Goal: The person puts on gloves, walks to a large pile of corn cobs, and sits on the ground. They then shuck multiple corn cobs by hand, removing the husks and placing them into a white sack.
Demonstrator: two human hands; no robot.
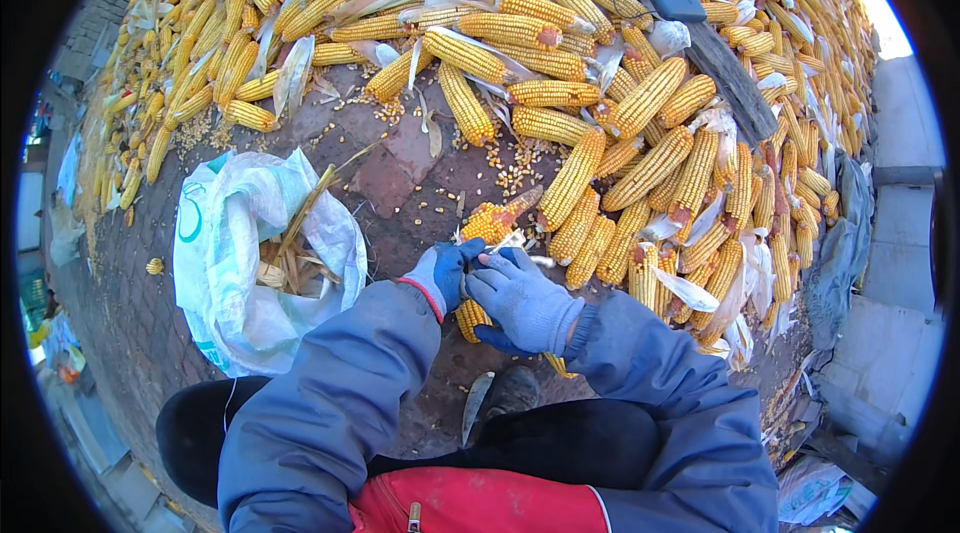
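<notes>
My left hand (442, 270), in a grey and blue work glove with a red cuff edge, meets my right hand (521, 297) in front of me. The right one wears a matching glove. Between them is a yellow corn cob (471, 319), its lower end showing below the fingers; the gloves hide its middle. Which hand bears the cob cannot be told for sure, though the right palm covers it. Just beyond the fingertips lies a partly bare corn cob (491, 222), with a bit of pale husk beside it. Loose kernels (514, 173) are scattered on the ground past the hands.
A white woven sack (225, 263) with dry husks inside stands at the left. A large heap of corn cobs (555, 30) curves from the upper left to the right. A weathered wooden beam (724, 75) lies across it, with small dark boxes on top. My shoe (514, 390) is below the hands.
</notes>
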